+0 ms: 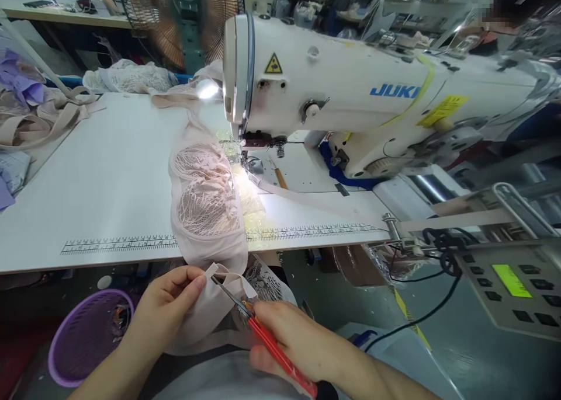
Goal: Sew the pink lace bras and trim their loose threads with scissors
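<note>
My left hand [169,303] pinches the edge of a pale pink bra [205,204] between thumb and fingers, just below the table's front edge. The bra's lace cups lie on the table beside the sewing machine's needle area, and its lower part hangs over the edge toward my lap. In my right hand [291,336] is a pair of red-handled snips [274,344], their thin metal tip touching the folded band near my left fingertips. My fingers partly hide the snips' handles. Whether the blades are apart I cannot tell.
A white JUKI sewing machine [337,90] stands over the white table [109,184] with its printed ruler. Beige strap runs through a metal guide [392,228] beside a control panel [511,283]. A purple basket [92,336] sits low left; a fan [186,23] stands behind.
</note>
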`<state>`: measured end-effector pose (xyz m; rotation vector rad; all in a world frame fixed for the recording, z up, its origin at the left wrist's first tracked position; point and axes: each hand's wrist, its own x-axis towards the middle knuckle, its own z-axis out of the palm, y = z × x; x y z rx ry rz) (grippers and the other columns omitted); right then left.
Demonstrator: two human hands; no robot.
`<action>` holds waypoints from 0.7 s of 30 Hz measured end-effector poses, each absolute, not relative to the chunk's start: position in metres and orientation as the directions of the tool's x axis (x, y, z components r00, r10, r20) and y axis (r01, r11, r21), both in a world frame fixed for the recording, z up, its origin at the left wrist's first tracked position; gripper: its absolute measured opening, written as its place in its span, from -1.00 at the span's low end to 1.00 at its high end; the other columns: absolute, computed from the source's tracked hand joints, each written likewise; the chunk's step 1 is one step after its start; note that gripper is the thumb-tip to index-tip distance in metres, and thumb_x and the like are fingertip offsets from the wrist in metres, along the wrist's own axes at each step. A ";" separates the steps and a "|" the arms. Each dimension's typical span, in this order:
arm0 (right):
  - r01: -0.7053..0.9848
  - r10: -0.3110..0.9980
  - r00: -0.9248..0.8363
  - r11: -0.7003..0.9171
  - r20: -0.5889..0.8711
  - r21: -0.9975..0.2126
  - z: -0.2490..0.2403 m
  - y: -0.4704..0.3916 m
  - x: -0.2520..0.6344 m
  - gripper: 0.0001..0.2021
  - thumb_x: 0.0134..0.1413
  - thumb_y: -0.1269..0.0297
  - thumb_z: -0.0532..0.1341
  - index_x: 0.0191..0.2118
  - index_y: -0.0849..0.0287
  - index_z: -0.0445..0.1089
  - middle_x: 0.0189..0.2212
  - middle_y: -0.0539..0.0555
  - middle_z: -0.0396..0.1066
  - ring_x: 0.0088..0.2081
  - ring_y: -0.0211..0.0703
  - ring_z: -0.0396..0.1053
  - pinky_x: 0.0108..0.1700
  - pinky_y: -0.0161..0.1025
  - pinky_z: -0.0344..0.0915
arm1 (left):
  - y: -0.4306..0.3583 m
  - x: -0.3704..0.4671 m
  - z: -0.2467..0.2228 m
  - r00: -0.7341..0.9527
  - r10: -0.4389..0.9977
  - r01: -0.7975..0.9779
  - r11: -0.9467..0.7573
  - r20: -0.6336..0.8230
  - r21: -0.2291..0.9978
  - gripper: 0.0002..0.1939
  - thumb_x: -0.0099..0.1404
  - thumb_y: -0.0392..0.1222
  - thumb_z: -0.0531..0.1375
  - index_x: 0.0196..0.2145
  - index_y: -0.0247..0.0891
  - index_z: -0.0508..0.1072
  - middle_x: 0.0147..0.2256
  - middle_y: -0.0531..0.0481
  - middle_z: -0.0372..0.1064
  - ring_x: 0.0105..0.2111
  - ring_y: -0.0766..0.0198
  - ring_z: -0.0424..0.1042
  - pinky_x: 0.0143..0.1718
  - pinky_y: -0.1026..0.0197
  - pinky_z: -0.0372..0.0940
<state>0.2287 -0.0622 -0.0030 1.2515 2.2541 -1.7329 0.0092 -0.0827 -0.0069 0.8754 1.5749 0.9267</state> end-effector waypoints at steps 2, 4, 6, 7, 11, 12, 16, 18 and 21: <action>0.629 0.558 -0.670 0.075 -0.490 -0.774 -0.002 -0.063 0.229 -0.63 -0.07 0.08 0.25 -0.53 0.12 0.01 -0.57 -0.10 0.11 -0.55 -0.33 0.03 -0.54 -0.34 -0.03 | -0.083 0.009 -0.007 -0.144 0.895 0.042 0.432 -0.423 0.901 -0.68 0.06 0.09 0.33 -0.52 -0.25 0.50 -0.59 0.08 0.27 -0.58 0.37 0.14 -0.60 0.41 0.09; 0.643 0.560 -0.666 0.096 -0.493 -0.760 -0.003 -0.063 0.229 -0.60 -0.06 0.04 0.24 -0.54 0.12 0.01 -0.58 -0.11 0.10 -0.55 -0.33 0.02 -0.54 -0.34 -0.04 | -0.082 0.008 -0.008 -0.131 0.900 0.033 0.424 -0.416 0.905 -0.68 0.05 0.09 0.33 -0.53 -0.25 0.51 -0.58 0.07 0.29 -0.58 0.37 0.15 -0.59 0.41 0.09; 0.642 0.569 -0.662 0.095 -0.488 -0.760 -0.006 -0.064 0.228 -0.60 -0.05 0.01 0.24 -0.53 0.11 0.01 -0.58 -0.10 0.12 -0.55 -0.32 0.03 -0.52 -0.34 -0.02 | -0.082 0.009 -0.010 -0.119 0.905 0.025 0.414 -0.409 0.910 -0.68 0.01 0.08 0.36 -0.54 -0.26 0.52 -0.58 0.05 0.32 -0.57 0.36 0.18 -0.58 0.41 0.10; 0.636 0.571 -0.662 0.084 -0.486 -0.768 -0.006 -0.064 0.227 -0.60 -0.04 0.01 0.24 -0.52 0.11 0.02 -0.58 -0.09 0.14 -0.54 -0.32 0.05 -0.52 -0.34 -0.01 | -0.082 0.009 -0.011 -0.114 0.905 0.024 0.415 -0.409 0.910 -0.68 -0.02 0.08 0.37 -0.55 -0.26 0.52 -0.59 0.05 0.32 -0.57 0.36 0.18 -0.58 0.40 0.10; 0.598 0.584 -0.664 0.039 -0.467 -0.801 -0.007 -0.063 0.223 -0.66 -0.02 0.05 0.23 -0.50 0.12 0.07 -0.56 -0.08 0.20 -0.53 -0.31 0.09 -0.51 -0.35 0.04 | -0.082 0.010 -0.015 -0.090 0.900 0.032 0.430 -0.426 0.902 -0.69 -0.02 0.05 0.37 -0.57 -0.27 0.50 -0.61 0.08 0.26 -0.59 0.39 0.13 -0.57 0.40 0.07; 0.598 0.589 -0.661 0.040 -0.465 -0.800 -0.008 -0.063 0.222 -0.66 -0.03 0.06 0.24 -0.50 0.12 0.08 -0.56 -0.09 0.20 -0.53 -0.30 0.09 -0.50 -0.34 0.04 | -0.082 0.010 -0.016 -0.083 0.902 0.033 0.428 -0.424 0.903 -0.69 -0.01 0.05 0.36 -0.57 -0.27 0.49 -0.61 0.09 0.25 -0.60 0.39 0.13 -0.57 0.40 0.08; 0.621 0.613 -0.627 0.019 -0.482 -0.784 -0.015 -0.065 0.217 -0.65 -0.04 0.04 0.24 -0.50 0.12 0.08 -0.58 -0.09 0.17 -0.54 -0.30 0.07 -0.52 -0.33 0.02 | -0.082 0.010 -0.017 -0.084 0.910 0.028 0.410 -0.406 0.912 -0.68 -0.01 0.05 0.36 -0.58 -0.28 0.48 -0.61 0.07 0.25 -0.58 0.36 0.15 -0.56 0.38 0.11; 0.616 0.627 -0.609 -0.011 -0.486 -0.787 -0.023 -0.068 0.216 -0.67 0.01 0.06 0.20 -0.52 0.12 0.08 -0.59 -0.09 0.15 -0.56 -0.30 0.07 -0.53 -0.33 0.00 | -0.081 0.010 -0.017 -0.084 0.908 0.025 0.413 -0.410 0.910 -0.68 -0.01 0.05 0.36 -0.58 -0.28 0.48 -0.60 0.06 0.26 -0.58 0.36 0.16 -0.56 0.39 0.11; 0.564 0.645 -0.606 -0.065 -0.466 -0.823 -0.034 -0.071 0.219 -0.67 0.03 0.05 0.16 -0.54 0.12 0.07 -0.62 -0.09 0.12 -0.58 -0.31 0.04 -0.55 -0.33 -0.03 | -0.082 0.009 -0.015 -0.097 0.907 0.069 0.418 -0.411 0.906 -0.68 0.01 0.06 0.34 -0.58 -0.27 0.50 -0.62 0.05 0.29 -0.60 0.36 0.18 -0.59 0.38 0.12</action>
